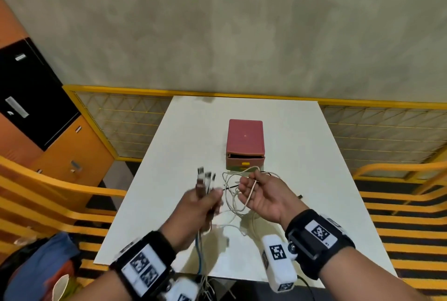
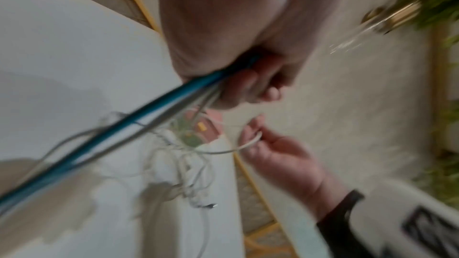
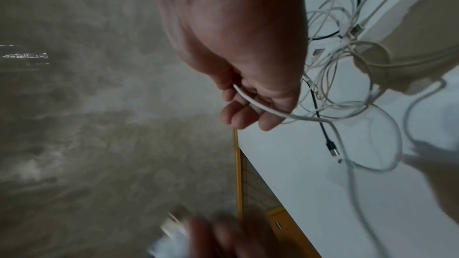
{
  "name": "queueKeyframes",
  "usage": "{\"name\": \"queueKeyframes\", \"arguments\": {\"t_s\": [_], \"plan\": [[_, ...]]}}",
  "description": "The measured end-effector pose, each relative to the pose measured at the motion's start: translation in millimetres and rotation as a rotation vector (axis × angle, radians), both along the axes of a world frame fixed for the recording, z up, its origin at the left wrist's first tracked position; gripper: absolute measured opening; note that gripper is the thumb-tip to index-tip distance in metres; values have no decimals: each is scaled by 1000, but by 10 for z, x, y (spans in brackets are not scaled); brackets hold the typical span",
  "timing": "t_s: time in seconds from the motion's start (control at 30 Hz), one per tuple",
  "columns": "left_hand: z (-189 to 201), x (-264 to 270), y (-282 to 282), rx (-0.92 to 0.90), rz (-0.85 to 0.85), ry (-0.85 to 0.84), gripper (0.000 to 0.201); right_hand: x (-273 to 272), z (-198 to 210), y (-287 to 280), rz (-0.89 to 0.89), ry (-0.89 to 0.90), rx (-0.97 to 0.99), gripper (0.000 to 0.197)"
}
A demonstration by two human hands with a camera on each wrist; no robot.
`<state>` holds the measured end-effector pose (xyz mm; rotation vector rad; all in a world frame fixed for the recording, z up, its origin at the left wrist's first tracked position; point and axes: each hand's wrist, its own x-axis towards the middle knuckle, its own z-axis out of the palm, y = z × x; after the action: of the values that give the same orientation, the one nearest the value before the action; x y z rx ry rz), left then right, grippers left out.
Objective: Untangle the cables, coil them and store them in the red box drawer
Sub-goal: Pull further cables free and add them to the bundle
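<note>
Several cable ends [image 1: 205, 180] stand up from your left hand [image 1: 200, 206], its grip clamped round them, above the worktop [image 1: 314, 155]; the red box [image 1: 245, 144] sits beyond (drawer slightly out). Left wrist: a blue cable [image 2: 139, 113] leaves that fist. Right wrist: your right hand [image 3: 238, 50] curls round a white cable [image 3: 258, 105].

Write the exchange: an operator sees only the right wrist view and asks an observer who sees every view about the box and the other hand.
Operator: Here the right hand pinches a white cable. Where is the box?
Observer: The red box stands on the table beyond the hands, its drawer pulled slightly out.
Operator: The left hand is a blur here. What is it holding?
Observer: The left hand grips a bunch of cables, a blue cable among them, plugs pointing up.
</note>
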<state>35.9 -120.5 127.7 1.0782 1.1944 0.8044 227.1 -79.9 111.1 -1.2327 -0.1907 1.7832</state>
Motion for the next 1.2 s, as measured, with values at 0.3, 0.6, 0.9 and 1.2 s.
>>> {"name": "queueKeyframes", "arguments": {"t_s": [0.3,0.6,0.9,1.2], "plan": [[-107,600,293,177,-22,202,15,-123,14,-217,-5,184,61,38],[-97,-104,-136,-100,-726,332,11,110,2,-62,88,94,-11,19],[-144,-27,20,-75,-165,180,15,-47,-173,-128,152,100,4,14],[-140,557,187,13,-1,65,17,-111,-153,-142,133,113,18,30]]}}
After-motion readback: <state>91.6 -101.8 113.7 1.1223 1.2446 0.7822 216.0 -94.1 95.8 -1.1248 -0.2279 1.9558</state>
